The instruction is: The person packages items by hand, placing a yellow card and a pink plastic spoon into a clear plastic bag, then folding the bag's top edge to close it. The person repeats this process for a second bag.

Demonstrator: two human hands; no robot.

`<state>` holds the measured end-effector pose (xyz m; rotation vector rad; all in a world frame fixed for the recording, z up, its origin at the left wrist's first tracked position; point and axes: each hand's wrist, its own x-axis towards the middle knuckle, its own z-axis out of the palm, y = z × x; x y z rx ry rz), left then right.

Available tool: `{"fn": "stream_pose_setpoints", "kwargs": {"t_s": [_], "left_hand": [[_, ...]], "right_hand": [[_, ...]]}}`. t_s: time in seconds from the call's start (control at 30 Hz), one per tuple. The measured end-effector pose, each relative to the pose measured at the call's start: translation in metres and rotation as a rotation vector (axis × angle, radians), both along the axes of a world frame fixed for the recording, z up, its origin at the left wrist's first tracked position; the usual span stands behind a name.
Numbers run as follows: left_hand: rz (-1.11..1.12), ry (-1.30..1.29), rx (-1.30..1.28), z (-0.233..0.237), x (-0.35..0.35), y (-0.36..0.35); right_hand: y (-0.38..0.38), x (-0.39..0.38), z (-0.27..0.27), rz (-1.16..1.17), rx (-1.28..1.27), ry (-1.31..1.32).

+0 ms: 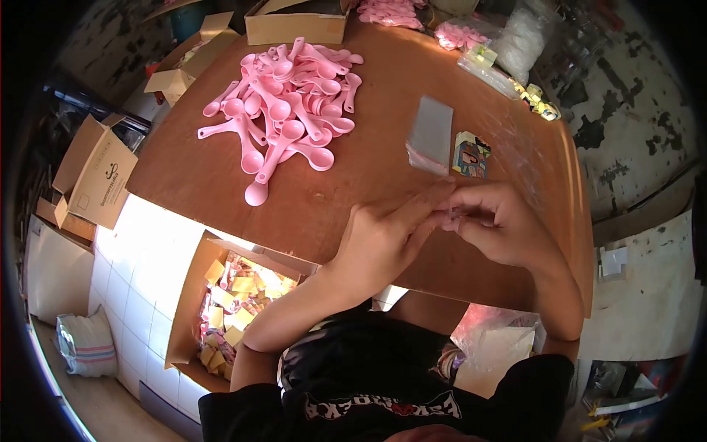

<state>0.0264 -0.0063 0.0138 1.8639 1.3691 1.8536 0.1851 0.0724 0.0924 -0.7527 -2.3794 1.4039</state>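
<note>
My left hand (387,239) and my right hand (497,221) meet over the near part of the brown table (309,221). Their fingertips are pinched together on something small that I cannot make out, mostly hidden by the fingers. Just beyond the hands lie a stack of clear plastic bags (431,132) and a small stack of printed cards (471,155). Farther left is a heap of pink double-ended measuring spoons (283,110), one of them jutting toward me.
Below the table's front edge, a cardboard box (188,317) holds many packed pieces with yellow cards. More cartons (103,173) stand at the left. Along the back are an open box (294,28), pink items (390,13) and a clear plastic roll (523,40). A white sack (87,342) sits on the floor.
</note>
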Motion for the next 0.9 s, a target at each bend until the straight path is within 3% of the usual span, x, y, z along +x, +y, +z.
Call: {"fn": "stream_pose_setpoints", "kwargs": {"t_s": [0.07, 0.13, 0.2, 0.3, 0.33, 0.4, 0.47, 0.53, 0.6, 0.7, 0.8, 0.9], "left_hand": [[0.008, 0.076, 0.119, -0.004, -0.003, 0.003], [0.013, 0.098, 0.08, -0.001, -0.008, -0.002], [0.015, 0.118, 0.043, 0.0, -0.013, -0.005], [0.0, 0.058, 0.015, -0.003, -0.023, -0.01], [-0.038, -0.072, -0.089, -0.005, -0.027, -0.015], [-0.076, -0.204, -0.195, -0.013, -0.039, -0.022], [-0.061, -0.198, -0.132, -0.026, -0.051, -0.023], [-0.082, -0.35, -0.258, -0.028, -0.055, -0.033], [-0.175, -0.493, -0.4, -0.033, -0.059, -0.036], [-0.15, -0.445, -0.355, -0.04, -0.06, -0.038], [-0.148, -0.42, -0.338, -0.041, -0.062, -0.042], [-0.161, -0.445, -0.394, -0.037, -0.066, -0.045]], "right_hand": [[-0.001, -0.002, -0.001, -0.019, -0.07, -0.011], [0.0, -0.006, -0.003, -0.042, -0.142, -0.024], [0.002, -0.012, -0.004, 0.054, 0.135, -0.156], [0.011, -0.024, -0.019, 0.08, 0.311, -0.089], [0.014, -0.029, -0.016, 0.085, 0.311, -0.089], [0.027, -0.039, -0.005, 0.308, 0.013, -0.007], [0.047, -0.055, -0.003, 0.377, -0.034, 0.021], [0.073, -0.078, -0.019, 0.133, -0.055, 0.052], [0.114, -0.104, -0.057, 0.061, 0.358, 0.082], [0.148, -0.139, -0.089, -0.043, 0.356, 0.013], [0.18, -0.169, -0.117, -0.021, 0.455, 0.026], [0.188, -0.184, -0.125, -0.019, 0.382, -0.011]]}}
